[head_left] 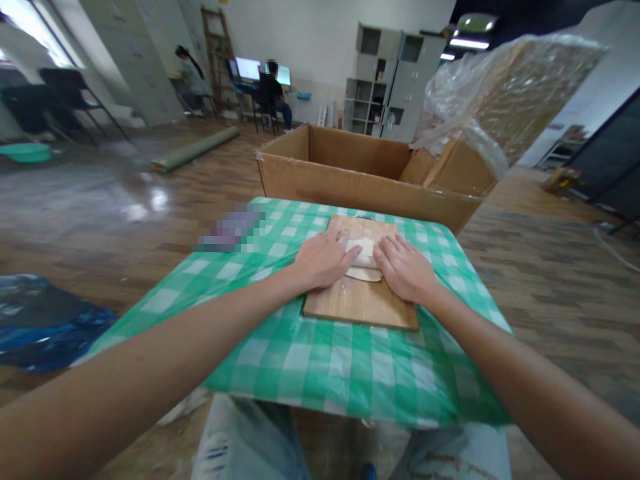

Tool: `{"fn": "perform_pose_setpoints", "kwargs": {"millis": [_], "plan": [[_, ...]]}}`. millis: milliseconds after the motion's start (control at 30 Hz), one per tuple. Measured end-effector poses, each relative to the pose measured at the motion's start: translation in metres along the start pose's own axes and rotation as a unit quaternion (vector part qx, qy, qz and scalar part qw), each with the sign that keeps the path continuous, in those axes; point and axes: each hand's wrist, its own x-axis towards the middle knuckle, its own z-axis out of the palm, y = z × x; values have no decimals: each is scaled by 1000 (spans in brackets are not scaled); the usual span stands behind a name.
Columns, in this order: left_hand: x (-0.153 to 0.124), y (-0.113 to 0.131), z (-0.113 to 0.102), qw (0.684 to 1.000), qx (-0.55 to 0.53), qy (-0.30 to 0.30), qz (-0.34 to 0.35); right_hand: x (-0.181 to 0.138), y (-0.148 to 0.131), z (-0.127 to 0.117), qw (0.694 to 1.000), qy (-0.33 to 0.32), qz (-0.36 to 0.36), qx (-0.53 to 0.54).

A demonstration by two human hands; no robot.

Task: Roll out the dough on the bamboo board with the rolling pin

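A wooden cutting board [357, 308] lies on the table with a flat piece of pale dough [365, 275] on it. Across the dough runs a whitish cylinder that looks like a rolling pin [361, 259]; its ends are hidden under my hands. My left hand [325, 259] bends over its left end, thumb pointing inward along it. Over the right end, my right hand [404, 265] presses with its fingers close together. Both palms face down, and the dough shows between them.
A green-and-white checked cloth [310, 373] covers the table. Just beyond stands a large open cardboard box [350, 187], with a plastic-wrapped panel [530, 100] at its right. Blue plastic [50, 333] lies on the floor at left. Two people sit in the background.
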Motion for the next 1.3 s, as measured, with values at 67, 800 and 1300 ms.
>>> {"fn": "perform_pose_setpoints", "kwargs": {"millis": [67, 800, 1300], "plan": [[-14, 6, -3, 1000, 1, 6, 9, -15, -8, -1, 1000, 6, 6, -11], [-76, 14, -13, 995, -27, -54, 82, -76, -35, -12, 1000, 2, -15, 8], [28, -12, -2, 993, -57, -105, -14, 13, 31, 12, 995, -55, 2, 78]]}}
